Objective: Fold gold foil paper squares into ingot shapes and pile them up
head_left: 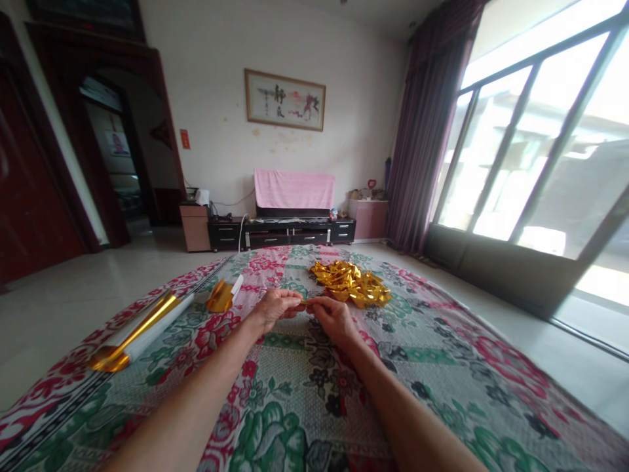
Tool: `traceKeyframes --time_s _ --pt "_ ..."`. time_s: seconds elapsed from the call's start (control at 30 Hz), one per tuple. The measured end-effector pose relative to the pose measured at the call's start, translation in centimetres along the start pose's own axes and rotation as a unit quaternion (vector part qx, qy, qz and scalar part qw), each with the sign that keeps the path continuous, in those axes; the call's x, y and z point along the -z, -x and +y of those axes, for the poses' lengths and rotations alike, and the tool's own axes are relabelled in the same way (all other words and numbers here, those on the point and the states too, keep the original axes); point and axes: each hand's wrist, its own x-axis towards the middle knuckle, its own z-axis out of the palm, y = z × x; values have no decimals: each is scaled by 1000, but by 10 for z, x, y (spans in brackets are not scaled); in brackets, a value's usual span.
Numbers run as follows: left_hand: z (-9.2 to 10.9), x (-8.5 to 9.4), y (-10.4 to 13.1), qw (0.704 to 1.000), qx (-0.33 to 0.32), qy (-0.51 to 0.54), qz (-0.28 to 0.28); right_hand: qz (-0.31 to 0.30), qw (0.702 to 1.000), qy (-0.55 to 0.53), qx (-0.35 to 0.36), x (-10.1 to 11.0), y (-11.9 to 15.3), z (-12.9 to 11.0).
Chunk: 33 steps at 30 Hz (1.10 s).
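Over the flower-patterned cloth [304, 367], my left hand [278, 308] and my right hand [334, 318] meet with fingertips pinched. Between them is a small piece of gold foil [305, 303], mostly covered by the fingers. Just beyond my right hand lies a heap of folded gold foil pieces [351, 282]. To the left of my left hand sits a curled gold foil sheet [221, 296] with a white underside. Farther left rests a loose roll of gold foil [135, 334], its pale side partly outward.
A low black cabinet [289, 236] stands against the far wall, with a pink cloth [295, 188] draped over something on it. Large windows and a purple curtain [417, 131] are on the right. A dark doorway [118, 144] is at the left.
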Motion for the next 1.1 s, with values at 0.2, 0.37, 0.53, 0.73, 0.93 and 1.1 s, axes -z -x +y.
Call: traceKeyframes --time_s 0.2,0.37,0.53,0.73,0.93,1.1 --pt "-1 -2 0 999 -10 -31 -3 1 999 -8 -32 2 -1 -3" --pt "-2 -3 0 998 -21 -50 -14 14 999 -25 -37 3 -1 -6" --pt "-2 -4 0 997 -40 -64 1 11 998 -31 -48 3 -2 -4" --pt "-12 0 -8 979 -107 -171 -9 -7 994 -61 -86 7 -2 -7" --pt "-21 1 -15 957 -177 -229 -19 -14 985 -76 -153 8 -1 -11" --pt "-17 0 -12 960 -172 -221 -8 -16 988 -85 -127 6 -2 -12"
